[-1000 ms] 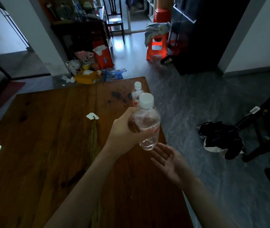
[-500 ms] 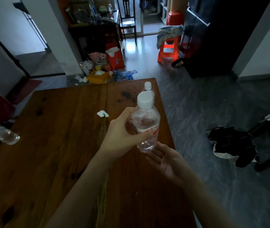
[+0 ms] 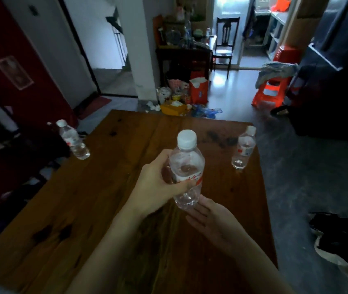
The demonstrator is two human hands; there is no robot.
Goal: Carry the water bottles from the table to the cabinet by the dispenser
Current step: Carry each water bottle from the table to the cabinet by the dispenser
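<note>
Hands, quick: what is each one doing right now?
Left hand: grips the water bottle around its middle, held upright above the table.
Right hand: open, palm up just under the bottle's base, holding nothing.

Wooden desk (image 3: 109,209), dark-stained; one water bottle (image 3: 244,148) stands upright near its far right corner, another (image 3: 73,141) at its left edge.

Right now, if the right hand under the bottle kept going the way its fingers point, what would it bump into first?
Probably the held bottle: the open right hand points up and left at its base, seemingly just beneath it. The left hand grips that bottle; depth is hard to judge.
</note>
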